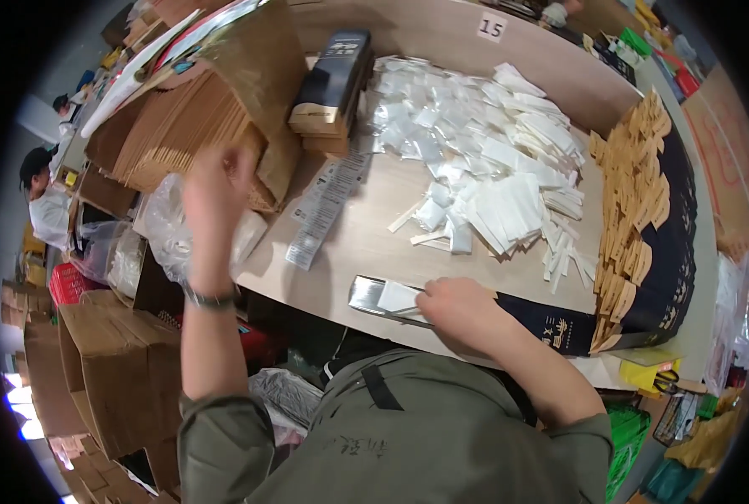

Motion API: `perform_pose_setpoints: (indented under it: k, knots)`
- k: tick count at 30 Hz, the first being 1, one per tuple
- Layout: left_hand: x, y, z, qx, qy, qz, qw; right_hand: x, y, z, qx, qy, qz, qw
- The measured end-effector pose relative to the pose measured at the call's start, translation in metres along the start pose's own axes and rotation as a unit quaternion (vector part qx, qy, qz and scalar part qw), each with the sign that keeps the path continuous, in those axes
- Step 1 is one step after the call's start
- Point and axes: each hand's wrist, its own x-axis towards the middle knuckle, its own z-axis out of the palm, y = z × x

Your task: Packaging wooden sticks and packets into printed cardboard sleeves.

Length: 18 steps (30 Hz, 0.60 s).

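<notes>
My right hand (462, 311) is at the table's front edge, its fingers curled closed over the end of a flat white packet (398, 297). Beneath that packet lies a narrow dark item with a shiny silver end (362, 294); its other end is hidden by the hand. A dark blue flat carton with pale print (551, 322) runs under my right forearm. My left hand (217, 189) is raised in front of an open cardboard box (278, 84) packed with brown card sheets (181, 126). Motion smears its fingers, and I cannot make out anything in them.
A heap of white packets (509, 206) covers the table's middle. Stacked dark boxes (332, 76) stand behind a printed label strip (328, 210). Overlapping dark-and-tan cartons (635, 210) line the right side. Yellow tape and scissors (656, 378) sit at front right; large cartons (122, 361) stand left.
</notes>
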Motion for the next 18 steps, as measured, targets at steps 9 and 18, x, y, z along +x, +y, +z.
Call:
perform_pose_setpoints:
  k: [9, 18]
  knots:
    - [0.058, -0.057, 0.02, 0.141, -0.17, -0.048, 0.974, -0.016, -0.013, 0.014, 0.048, -0.039, 0.107, 0.992]
    - [-0.002, -0.044, -0.015, -0.126, 0.087, -0.175, 0.973, -0.049, -0.018, 0.016, 0.05, 0.234, 0.099, 0.966]
